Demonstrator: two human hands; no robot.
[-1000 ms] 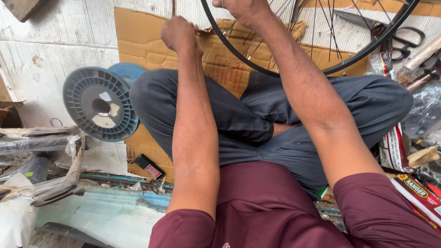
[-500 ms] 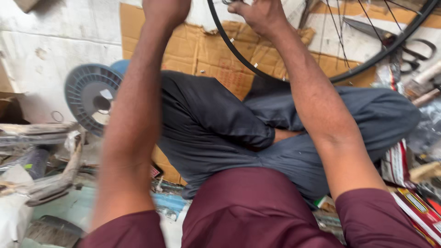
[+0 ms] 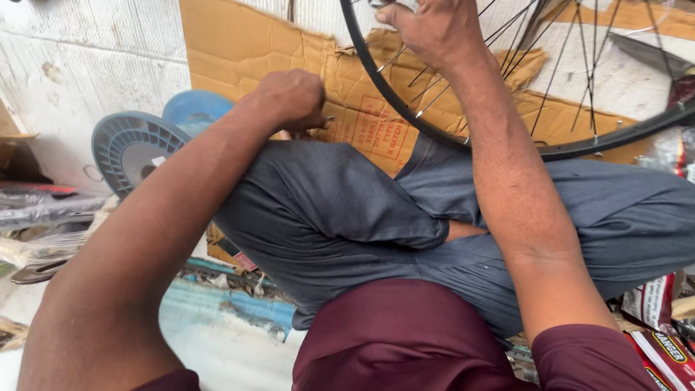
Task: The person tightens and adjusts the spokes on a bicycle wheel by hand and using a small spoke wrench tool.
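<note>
A black bicycle wheel rim (image 3: 405, 108) with thin metal spokes (image 3: 427, 101) stands in front of my crossed legs. My right hand (image 3: 427, 29) is up at the top of the view, its fingers closed around the spokes just inside the rim. My left hand (image 3: 289, 98) is lower, a fist above my left knee, pinching a small metal piece (image 3: 329, 119) whose tip pokes out toward the cardboard. I cannot tell what that piece is. Both forearms reach forward over grey trousers.
Flattened brown cardboard (image 3: 239, 51) lies on the floor under the wheel. A grey plastic spool (image 3: 130, 148) with a blue disc (image 3: 192, 108) behind it sits at left. Metal scraps clutter the left edge. Packets (image 3: 666, 347) and scissors-like tools lie at right.
My left hand has dropped from the top of the view down to just above my left knee. My right hand has stayed on the spokes near the rim.
</note>
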